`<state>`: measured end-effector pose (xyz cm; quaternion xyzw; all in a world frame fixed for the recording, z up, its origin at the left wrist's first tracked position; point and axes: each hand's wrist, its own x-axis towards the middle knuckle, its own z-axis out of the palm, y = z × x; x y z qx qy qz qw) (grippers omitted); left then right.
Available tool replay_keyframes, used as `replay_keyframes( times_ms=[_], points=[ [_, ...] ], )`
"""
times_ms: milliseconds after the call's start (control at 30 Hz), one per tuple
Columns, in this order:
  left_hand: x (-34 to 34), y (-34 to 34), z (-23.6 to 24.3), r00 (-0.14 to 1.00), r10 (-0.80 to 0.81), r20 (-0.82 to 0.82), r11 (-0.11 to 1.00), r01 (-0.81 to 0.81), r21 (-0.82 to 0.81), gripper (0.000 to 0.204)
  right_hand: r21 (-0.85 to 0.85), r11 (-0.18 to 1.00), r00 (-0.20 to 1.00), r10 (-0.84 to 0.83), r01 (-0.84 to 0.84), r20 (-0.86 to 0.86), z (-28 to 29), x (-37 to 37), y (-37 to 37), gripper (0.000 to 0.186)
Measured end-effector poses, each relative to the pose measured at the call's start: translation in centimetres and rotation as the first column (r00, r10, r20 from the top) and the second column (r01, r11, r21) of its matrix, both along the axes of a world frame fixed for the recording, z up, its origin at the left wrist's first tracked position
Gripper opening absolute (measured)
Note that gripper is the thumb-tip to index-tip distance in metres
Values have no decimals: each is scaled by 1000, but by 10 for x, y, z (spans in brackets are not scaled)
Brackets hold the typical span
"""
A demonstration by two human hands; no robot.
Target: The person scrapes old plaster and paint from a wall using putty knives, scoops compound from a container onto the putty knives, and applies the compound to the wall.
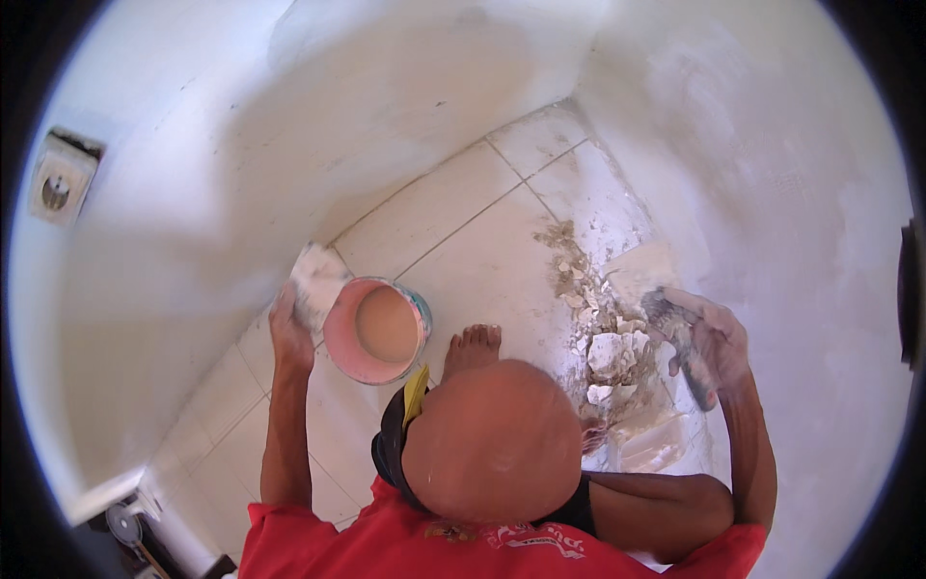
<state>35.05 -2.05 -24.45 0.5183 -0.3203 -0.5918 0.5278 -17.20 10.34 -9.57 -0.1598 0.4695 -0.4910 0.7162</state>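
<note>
My left hand (289, 323) grips a white-smeared flat blade (320, 285) just left of a pink bucket (342, 343) of pale liquid (386, 326). My right hand (714, 343) is closed on a putty knife (675, 318), its wide pale blade pointing up near the right wall. Broken white plaster chunks and grit (612, 357) lie on the floor beside it. A crumpled pale sheet or piece (646, 439) lies below the chunks; I cannot make out which.
White tiled floor (463, 232) meets two plastered walls (743, 174) in a corner. A socket (60, 183) is on the left wall. My bent knee (492, 434) and bare foot (473, 343) are in the middle. Dark objects (125, 531) stand at the lower left.
</note>
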Motion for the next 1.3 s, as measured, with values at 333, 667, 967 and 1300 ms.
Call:
replay_keyframes(
  times_ms=[333, 667, 967, 1300],
  points=[
    [6, 45, -61, 825, 170, -538, 985, -129, 113, 47, 30, 998, 999, -50, 50, -13, -116, 81, -17, 55],
    [-33, 10, -46, 832, 241, -499, 970, -189, 152, 44, 35, 920, 884, 385, -390, -264, -203, 236, -61, 69],
    [-90, -37, -36, 889, 39, -457, 993, 16, 116, 44, 59, 997, 955, -32, 52, -294, -175, 202, -83, 58],
    [-210, -86, -27, 851, -268, -453, 902, 387, 194, 46, 85, 920, 914, -363, 382, -181, -161, 115, -41, 58]
  ],
)
